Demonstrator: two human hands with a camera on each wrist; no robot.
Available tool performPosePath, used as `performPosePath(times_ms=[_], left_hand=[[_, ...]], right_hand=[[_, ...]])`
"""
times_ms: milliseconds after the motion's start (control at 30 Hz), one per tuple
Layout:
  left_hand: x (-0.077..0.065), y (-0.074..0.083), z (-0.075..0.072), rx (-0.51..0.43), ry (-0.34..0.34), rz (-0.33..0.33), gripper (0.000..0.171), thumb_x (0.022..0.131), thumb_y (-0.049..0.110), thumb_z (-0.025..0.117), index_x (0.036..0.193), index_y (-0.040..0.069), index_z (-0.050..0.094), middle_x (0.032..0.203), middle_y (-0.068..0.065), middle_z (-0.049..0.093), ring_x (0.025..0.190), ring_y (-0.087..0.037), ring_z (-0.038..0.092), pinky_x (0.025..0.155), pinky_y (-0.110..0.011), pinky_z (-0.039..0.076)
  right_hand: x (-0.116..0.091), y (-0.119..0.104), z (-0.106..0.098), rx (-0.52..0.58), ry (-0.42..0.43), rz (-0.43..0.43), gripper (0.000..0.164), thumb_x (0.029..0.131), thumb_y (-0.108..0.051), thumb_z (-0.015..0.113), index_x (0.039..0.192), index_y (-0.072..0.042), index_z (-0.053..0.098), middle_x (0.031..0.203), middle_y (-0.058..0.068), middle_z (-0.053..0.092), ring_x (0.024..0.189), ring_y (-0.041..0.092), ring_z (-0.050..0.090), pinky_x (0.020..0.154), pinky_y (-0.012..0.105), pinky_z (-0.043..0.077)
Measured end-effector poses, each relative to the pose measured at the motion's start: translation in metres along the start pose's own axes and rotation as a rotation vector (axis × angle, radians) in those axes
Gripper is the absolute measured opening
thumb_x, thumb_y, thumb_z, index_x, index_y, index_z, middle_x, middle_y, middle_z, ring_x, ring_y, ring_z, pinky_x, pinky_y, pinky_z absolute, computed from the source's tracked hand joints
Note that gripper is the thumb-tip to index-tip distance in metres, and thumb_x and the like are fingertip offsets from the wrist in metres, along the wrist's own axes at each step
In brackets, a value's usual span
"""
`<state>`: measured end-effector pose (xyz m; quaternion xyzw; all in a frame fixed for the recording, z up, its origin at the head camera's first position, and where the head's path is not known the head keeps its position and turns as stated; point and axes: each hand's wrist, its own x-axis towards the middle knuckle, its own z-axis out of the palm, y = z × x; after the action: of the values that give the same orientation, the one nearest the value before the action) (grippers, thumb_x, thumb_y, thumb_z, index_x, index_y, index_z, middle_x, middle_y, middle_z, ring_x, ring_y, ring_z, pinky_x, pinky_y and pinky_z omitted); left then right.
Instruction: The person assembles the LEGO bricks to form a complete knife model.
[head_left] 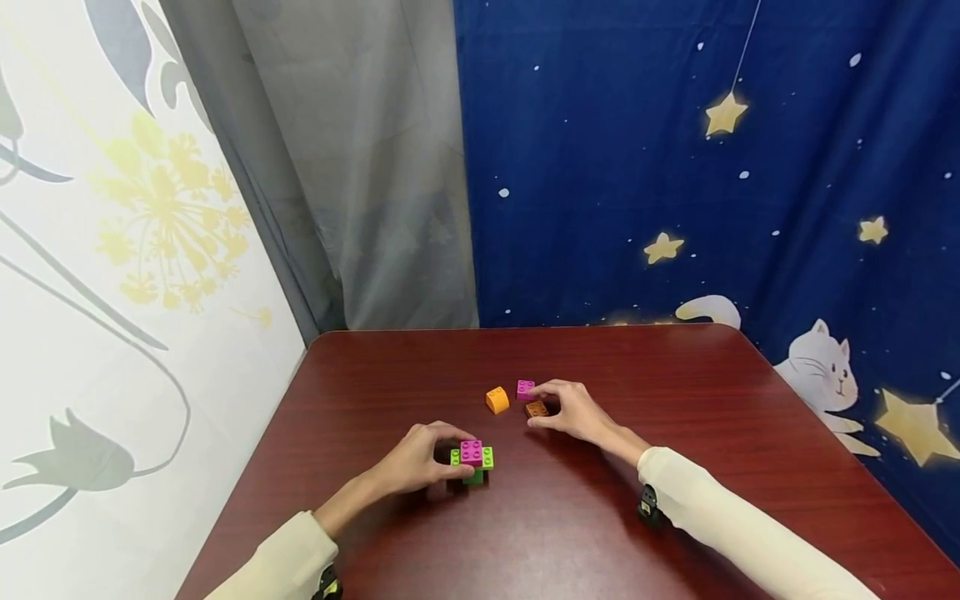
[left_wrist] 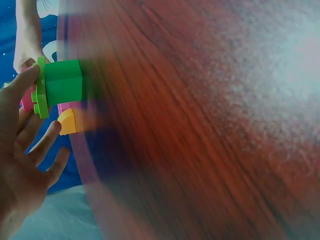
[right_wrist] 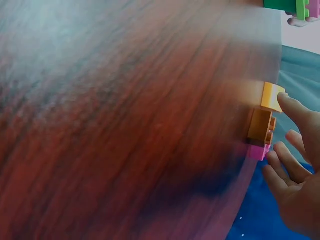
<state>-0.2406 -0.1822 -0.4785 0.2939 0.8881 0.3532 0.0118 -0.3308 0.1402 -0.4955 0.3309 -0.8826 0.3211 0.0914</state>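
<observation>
My left hand (head_left: pixel 422 457) pinches a small stack of toy building bricks between thumb and fingers. The stack has a magenta brick (head_left: pixel 471 451) on top, a lime plate (left_wrist: pixel 42 90) under it and a green block (left_wrist: pixel 65 81) at the bottom. Around a brown-orange brick (head_left: pixel 536 409) my right hand (head_left: pixel 576 412) is spread, thumb on the near side and fingers on the far side. In the right wrist view a gap shows between those fingers and the brown-orange brick (right_wrist: pixel 260 127). A second magenta brick (head_left: pixel 525 388) lies just behind it.
A yellow-orange brick with a curved top (head_left: pixel 497 400) lies left of the brown-orange one. Everything stands on a dark red wooden table (head_left: pixel 570 533). A grey curtain (head_left: pixel 397 208) and a blue starry curtain (head_left: pixel 585 167) hang behind; a patterned white wall (head_left: pixel 150 358) is at left.
</observation>
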Motion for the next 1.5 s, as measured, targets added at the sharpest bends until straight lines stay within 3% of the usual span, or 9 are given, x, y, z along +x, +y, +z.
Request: performPosePath(times_ms=[433,767,1067,1500], left_hand=[[0.000,0.001,0.001,-0.023,0.003,-0.003,0.037,0.086,0.034,0.088,0.117,0.018,0.076,0.106,0.011,0.071,0.099,-0.015,0.065,0.086,-0.030,0.055],[0.001,-0.001,0.003,-0.049,0.005,-0.024,0.038,0.084,0.038,0.088,0.116,0.019,0.077,0.104,0.013,0.071,0.094,-0.006,0.062,0.084,-0.032,0.057],[0.000,-0.002,0.003,-0.043,0.010,-0.023,0.037,0.084,0.038,0.089,0.115,0.020,0.078,0.103,0.013,0.071,0.093,-0.006,0.062,0.082,-0.034,0.058],[0.002,-0.002,0.003,-0.017,0.013,-0.011,0.038,0.084,0.039,0.089,0.114,0.019,0.078,0.103,0.012,0.072,0.093,-0.006,0.062,0.082,-0.029,0.056]], right_hand=[[-0.007,0.005,0.007,0.094,-0.051,0.053,0.037,0.081,0.000,0.087,0.116,-0.001,0.075,0.114,0.014,0.073,0.103,0.026,0.070,0.087,0.035,0.059],[-0.009,0.004,0.010,0.149,-0.006,0.133,0.033,0.080,-0.006,0.090,0.110,-0.005,0.078,0.109,0.011,0.073,0.101,0.024,0.069,0.085,0.032,0.059],[-0.008,-0.004,0.006,0.148,0.000,0.105,0.034,0.080,-0.012,0.092,0.111,-0.009,0.079,0.106,0.004,0.073,0.096,0.019,0.068,0.085,0.029,0.059],[-0.006,-0.035,-0.005,0.155,0.011,0.043,0.036,0.079,-0.015,0.093,0.112,-0.010,0.079,0.103,0.002,0.075,0.093,0.019,0.070,0.086,0.033,0.060]])
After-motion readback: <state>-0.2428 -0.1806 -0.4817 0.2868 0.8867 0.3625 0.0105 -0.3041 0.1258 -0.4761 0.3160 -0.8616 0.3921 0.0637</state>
